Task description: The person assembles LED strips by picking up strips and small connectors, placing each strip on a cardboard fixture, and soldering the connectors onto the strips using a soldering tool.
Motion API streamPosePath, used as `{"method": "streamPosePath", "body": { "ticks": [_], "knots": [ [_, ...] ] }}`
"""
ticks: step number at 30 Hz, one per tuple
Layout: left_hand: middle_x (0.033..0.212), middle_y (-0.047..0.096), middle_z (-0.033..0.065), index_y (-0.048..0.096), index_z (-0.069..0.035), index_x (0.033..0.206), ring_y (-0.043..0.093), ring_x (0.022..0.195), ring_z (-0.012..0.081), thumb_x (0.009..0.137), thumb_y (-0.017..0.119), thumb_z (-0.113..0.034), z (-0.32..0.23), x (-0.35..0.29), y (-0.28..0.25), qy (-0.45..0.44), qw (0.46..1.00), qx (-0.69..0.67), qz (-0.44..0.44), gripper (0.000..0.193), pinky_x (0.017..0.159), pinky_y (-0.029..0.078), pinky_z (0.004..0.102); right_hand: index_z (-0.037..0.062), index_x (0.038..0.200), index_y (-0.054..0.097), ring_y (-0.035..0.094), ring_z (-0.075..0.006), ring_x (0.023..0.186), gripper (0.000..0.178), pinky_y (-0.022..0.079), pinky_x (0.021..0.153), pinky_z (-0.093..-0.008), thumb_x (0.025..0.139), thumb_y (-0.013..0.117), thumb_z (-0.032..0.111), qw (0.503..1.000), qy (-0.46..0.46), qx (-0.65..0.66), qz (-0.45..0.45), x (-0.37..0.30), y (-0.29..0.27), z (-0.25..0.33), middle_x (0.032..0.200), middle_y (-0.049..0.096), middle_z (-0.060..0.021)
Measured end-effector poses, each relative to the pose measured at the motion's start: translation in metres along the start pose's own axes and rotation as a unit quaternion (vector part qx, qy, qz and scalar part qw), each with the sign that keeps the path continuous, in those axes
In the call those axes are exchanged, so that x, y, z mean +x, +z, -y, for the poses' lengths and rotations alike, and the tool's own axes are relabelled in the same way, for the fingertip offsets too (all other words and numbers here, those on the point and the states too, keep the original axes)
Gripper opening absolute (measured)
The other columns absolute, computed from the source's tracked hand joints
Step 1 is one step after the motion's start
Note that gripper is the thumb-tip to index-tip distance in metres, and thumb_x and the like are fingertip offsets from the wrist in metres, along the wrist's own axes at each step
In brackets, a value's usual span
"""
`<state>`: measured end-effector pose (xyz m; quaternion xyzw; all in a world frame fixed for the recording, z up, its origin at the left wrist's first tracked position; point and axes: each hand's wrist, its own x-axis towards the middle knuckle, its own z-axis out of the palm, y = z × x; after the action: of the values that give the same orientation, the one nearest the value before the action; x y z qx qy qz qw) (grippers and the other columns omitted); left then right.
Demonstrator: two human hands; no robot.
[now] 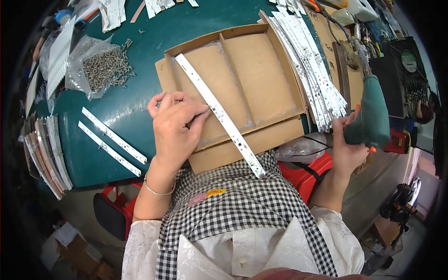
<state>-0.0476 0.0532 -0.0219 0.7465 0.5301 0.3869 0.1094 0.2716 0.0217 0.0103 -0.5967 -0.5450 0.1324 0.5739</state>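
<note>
My left hand (176, 122) is closed in a pinch. Its fingertips meet the edge of a long white circuit board strip (225, 120), and whatever small thing they pinch is hidden. That strip, dotted with small components, lies slanted across a divided cardboard tray (275, 79), its near end reaching over my checked apron. At the right, my right hand (347, 147) is wrapped round a dark green soldering gun (374, 109), whose metal tip points away from me. An orange piece shows beside its grip.
Left on the green table (154, 35) lie two strips (112, 147) and an open bag of small metal parts (105, 67). Stacked strips (308, 65) line the tray's right side; more (49, 149) stand at the left edge. A black box with a dial (406, 70) sits far right.
</note>
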Motion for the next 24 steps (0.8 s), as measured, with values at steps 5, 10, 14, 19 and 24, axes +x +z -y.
{"method": "streamPosePath", "body": {
  "ticks": [5,10,14,19,24],
  "knots": [
    [0.078,0.068,0.0008,0.070,-0.012,0.083,0.061,0.087,0.0186,0.066,0.078,-0.005,-0.006,0.002,-0.011,0.015,0.998,0.051,0.040,0.020,0.095,0.032,0.0454,0.0028,0.105,0.057,0.060,-0.0081,0.073,0.039,0.046,0.062,-0.0211,0.073,0.079,-0.003,0.992,-0.011,-0.125,0.024,0.026,-0.005,-0.021,0.086,0.064,-0.0019],
    [0.088,0.068,0.0008,0.068,-0.009,0.092,0.060,0.090,0.0216,0.071,0.067,-0.009,-0.039,0.002,-0.027,0.141,0.986,0.024,0.091,0.021,0.095,0.035,0.0501,0.0034,0.116,0.055,0.065,-0.0239,0.078,0.062,0.050,0.072,-0.0332,0.064,0.087,0.009,0.953,-0.057,-0.284,0.094,0.041,0.005,-0.016,0.091,0.066,-0.0105],
    [0.101,0.064,0.0011,0.068,-0.008,0.100,0.054,0.102,0.0212,0.078,0.061,-0.016,-0.059,-0.005,-0.015,0.225,0.946,-0.023,0.230,0.025,0.092,0.040,0.0449,0.0030,0.120,0.055,0.064,-0.0222,0.080,0.063,0.050,0.075,-0.0341,0.064,0.085,0.006,0.946,-0.064,-0.297,0.112,0.042,0.011,-0.011,0.093,0.065,-0.0094],
    [0.083,0.058,0.0001,0.069,-0.007,0.089,0.052,0.096,0.0203,0.077,0.061,-0.018,-0.056,-0.011,-0.009,0.274,0.935,0.026,0.223,0.018,0.093,0.039,0.0446,0.0033,0.118,0.054,0.060,-0.0173,0.074,0.057,0.047,0.076,-0.0314,0.067,0.080,0.000,0.949,-0.041,-0.277,0.142,0.047,0.015,-0.017,0.086,0.060,-0.0049],
    [0.072,0.050,0.0001,0.064,-0.008,0.074,0.051,0.085,0.0174,0.076,0.060,-0.019,-0.067,-0.011,-0.045,0.298,0.934,0.086,0.177,0.012,0.092,0.041,0.0427,0.0033,0.121,0.053,0.061,-0.0189,0.084,0.057,0.046,0.084,-0.0315,0.070,0.080,0.004,0.936,-0.049,-0.318,0.144,0.052,0.014,-0.030,0.089,0.064,-0.0069]
  ]
}}
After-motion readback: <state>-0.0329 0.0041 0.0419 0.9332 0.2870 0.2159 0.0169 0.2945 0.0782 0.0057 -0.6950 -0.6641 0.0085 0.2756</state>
